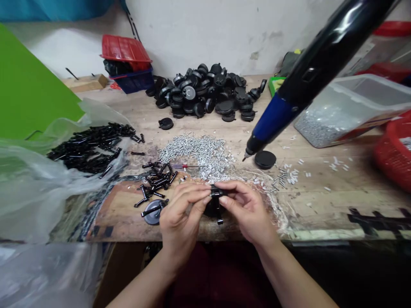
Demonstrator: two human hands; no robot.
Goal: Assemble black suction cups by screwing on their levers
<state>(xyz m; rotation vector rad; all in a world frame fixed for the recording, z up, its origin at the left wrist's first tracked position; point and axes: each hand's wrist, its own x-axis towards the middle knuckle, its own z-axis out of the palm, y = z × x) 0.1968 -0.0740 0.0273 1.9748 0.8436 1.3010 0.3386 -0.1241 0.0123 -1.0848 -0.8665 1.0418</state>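
Note:
My left hand [183, 214] and my right hand [247, 207] meet at the bench's front edge, both closed on one small black round plastic part [215, 204] with a short stem hanging below it. My fingertips pinch its top from both sides. Just left of my left hand lies a grey disc with a black pin [153, 211]. Loose black pins [157, 177] are scattered behind it. A pile of small silver screws [199, 152] spreads just beyond my hands. A hanging blue and black electric screwdriver [298, 85] points its tip down near a black cap [265, 159].
A heap of black round parts [205, 92] sits at the back of the wooden bench [321, 201]. A clear bag of black pins [90, 145] lies left, a clear tub of screws [349, 107] right, a red basket [393, 149] far right, a red and blue crate [128, 64] at back left.

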